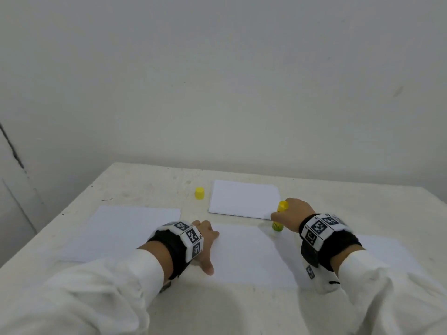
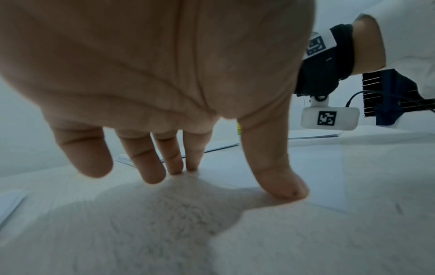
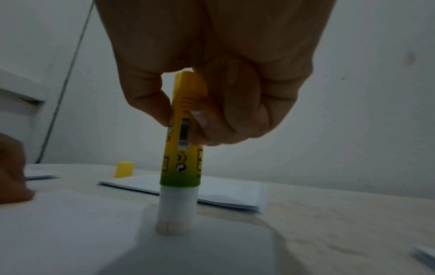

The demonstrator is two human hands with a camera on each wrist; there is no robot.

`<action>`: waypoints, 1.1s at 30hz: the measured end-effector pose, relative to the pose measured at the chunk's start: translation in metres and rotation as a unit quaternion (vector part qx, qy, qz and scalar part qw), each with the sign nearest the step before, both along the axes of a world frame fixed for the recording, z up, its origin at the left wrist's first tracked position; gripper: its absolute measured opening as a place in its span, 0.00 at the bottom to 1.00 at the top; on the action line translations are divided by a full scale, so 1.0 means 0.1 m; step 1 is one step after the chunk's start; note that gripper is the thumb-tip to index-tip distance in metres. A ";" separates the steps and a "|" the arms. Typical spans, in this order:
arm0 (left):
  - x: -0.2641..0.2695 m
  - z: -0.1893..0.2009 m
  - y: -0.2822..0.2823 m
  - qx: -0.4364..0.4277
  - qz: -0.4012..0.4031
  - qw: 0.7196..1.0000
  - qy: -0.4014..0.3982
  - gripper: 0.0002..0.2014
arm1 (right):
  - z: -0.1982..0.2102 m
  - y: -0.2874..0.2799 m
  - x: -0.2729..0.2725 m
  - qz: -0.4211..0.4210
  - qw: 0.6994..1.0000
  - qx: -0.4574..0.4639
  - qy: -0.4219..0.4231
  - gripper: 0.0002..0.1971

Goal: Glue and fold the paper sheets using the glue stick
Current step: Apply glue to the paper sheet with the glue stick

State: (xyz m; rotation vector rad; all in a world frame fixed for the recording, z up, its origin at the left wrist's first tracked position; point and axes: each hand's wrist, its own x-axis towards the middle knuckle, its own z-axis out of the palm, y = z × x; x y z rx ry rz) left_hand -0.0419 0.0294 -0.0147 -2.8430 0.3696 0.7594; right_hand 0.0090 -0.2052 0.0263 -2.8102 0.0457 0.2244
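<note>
A white paper sheet lies flat in front of me on the cream table. My left hand rests on the sheet's left edge, its fingers straight and spread and its thumb pressing down. My right hand grips the yellow-green glue stick upright. The glue stick is uncapped, and its white tip touches the sheet near its far right corner. The yellow cap stands apart on the table, further back.
A folded white sheet lies behind the glue stick. A stack of flat sheets lies at the left, and more paper at the right under my right forearm. A pale wall rises behind the table's far edge.
</note>
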 end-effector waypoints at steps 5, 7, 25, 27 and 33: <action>0.04 0.00 0.01 0.003 0.001 1.000 -0.001 0.52 | 0.03 -0.21 0.00 -0.009 1.000 -0.009 0.012 0.15; 0.05 0.00 0.03 -0.011 0.015 1.000 0.005 0.53 | 0.05 -0.24 0.00 -0.014 1.000 0.001 0.018 0.14; -0.03 0.02 0.13 -0.027 0.105 0.994 0.015 0.66 | 0.05 1.08 -0.30 0.197 0.978 0.056 0.047 0.16; -0.02 0.03 0.14 -0.027 0.107 0.994 0.019 0.65 | 0.06 1.06 -0.37 0.212 0.973 0.075 0.049 0.17; -0.04 0.08 0.10 -0.040 0.054 0.997 0.043 0.58 | 0.03 0.95 -0.69 0.255 0.959 0.099 0.069 0.12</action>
